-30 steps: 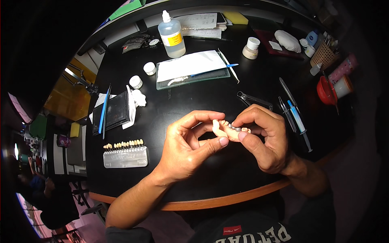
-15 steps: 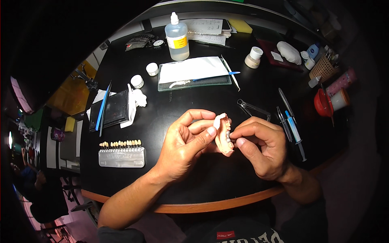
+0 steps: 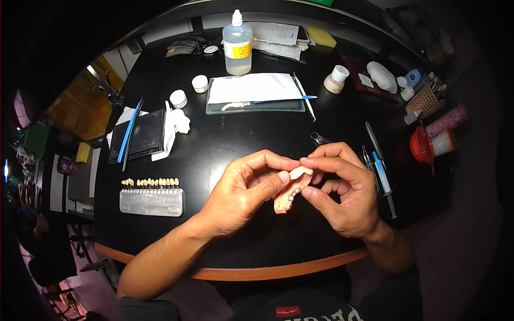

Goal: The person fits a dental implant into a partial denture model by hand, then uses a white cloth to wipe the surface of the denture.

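Note:
A pinkish-beige dental cast (image 3: 284,203) is held above the middle of the black table, tilted on its side. Along one edge of it sits a row of grey metal teeth (image 3: 294,195). My left hand (image 3: 249,187) is closed on the cast, thumb in front and fingers behind. From the other side my right hand (image 3: 342,195) closes on it too, with the thumb tip beside the grey teeth and the index finger at the upper end. Some fingertips of both hands are hidden behind the cast. The two index fingertips nearly meet above it.
At left lie a tooth shade guide (image 3: 151,200) and a black box (image 3: 138,138) with blue-handled tools. Farther back stand a glass slab (image 3: 257,107) with white paper, a clear bottle (image 3: 237,48) and small jars (image 3: 178,98). A syringe (image 3: 383,179) and tweezers (image 3: 369,163) lie at right.
The cast has turned and tipped in my hands. My right fingers have moved from the grey teeth up toward its upper end. The whole view has shifted slightly.

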Action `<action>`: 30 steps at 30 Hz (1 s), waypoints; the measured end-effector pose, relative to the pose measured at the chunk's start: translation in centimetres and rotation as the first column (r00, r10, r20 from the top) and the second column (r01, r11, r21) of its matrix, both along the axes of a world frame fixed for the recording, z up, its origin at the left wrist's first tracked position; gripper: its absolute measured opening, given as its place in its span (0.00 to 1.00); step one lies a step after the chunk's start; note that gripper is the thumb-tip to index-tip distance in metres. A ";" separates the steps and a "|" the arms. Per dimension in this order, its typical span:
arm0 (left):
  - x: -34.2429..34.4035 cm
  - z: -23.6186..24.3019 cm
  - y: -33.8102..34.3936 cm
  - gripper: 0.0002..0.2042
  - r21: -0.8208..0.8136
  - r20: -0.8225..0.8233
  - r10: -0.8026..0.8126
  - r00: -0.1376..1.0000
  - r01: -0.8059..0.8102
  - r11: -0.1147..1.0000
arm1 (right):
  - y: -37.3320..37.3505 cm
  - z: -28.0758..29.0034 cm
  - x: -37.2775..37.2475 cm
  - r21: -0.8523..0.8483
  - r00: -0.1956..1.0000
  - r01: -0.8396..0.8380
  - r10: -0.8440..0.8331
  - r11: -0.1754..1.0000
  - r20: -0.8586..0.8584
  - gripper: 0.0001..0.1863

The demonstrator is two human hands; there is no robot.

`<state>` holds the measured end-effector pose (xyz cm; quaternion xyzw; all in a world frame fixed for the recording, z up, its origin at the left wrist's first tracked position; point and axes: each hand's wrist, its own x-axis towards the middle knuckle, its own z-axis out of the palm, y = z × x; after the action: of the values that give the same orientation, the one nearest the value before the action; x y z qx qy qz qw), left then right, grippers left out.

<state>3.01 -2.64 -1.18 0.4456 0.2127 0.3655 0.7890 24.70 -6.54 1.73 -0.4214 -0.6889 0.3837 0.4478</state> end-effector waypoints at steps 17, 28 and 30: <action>0.7 0.5 -0.8 0.20 0.323 -0.186 0.175 0.967 -0.108 0.940 | 0.0 -0.2 0.0 0.324 0.981 0.074 -0.128 0.943 0.147 0.12; 0.9 0.1 -0.7 0.15 0.407 -0.150 0.240 0.959 -0.161 0.899 | 0.0 -0.1 -0.3 0.400 0.980 0.064 -0.133 0.914 0.147 0.13; 0.8 0.2 -0.8 0.15 0.406 -0.150 0.241 0.959 -0.162 0.899 | 0.0 0.0 -0.4 0.396 0.982 0.059 -0.125 0.916 0.142 0.13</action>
<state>3.83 -3.41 -0.96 0.6030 0.2579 0.4347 0.6172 24.34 -6.57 1.69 -0.3859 -0.7653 0.1814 0.4821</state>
